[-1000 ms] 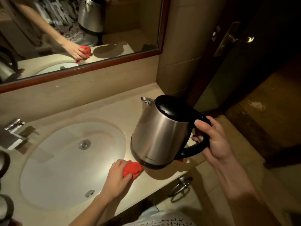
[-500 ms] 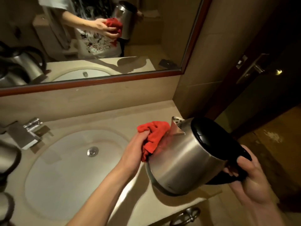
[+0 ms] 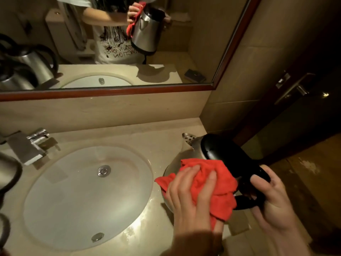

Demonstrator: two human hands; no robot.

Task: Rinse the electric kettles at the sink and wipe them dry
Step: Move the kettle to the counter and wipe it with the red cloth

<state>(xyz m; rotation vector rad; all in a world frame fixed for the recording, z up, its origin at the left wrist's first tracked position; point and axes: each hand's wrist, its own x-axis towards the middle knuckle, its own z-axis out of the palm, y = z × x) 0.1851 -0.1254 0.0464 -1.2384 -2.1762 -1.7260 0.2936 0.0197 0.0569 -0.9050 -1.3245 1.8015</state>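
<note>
Two hands busy | right hand (image 3: 275, 202) grips black handle, tilting stainless-steel electric kettle (image 3: 191, 150) above beige worktop (image 3: 129, 137) to expose its side | left hand (image 3: 188, 196) presses red cloth (image 3: 217, 183) there, drying

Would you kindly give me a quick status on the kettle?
Right hand grips the handle. Left hand presses red cloth on tilted kettle beside sink. Nothing obstructing.

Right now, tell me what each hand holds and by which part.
The right hand grips the kettle by its black handle. The left hand presses a red cloth against the kettle's side.
</note>
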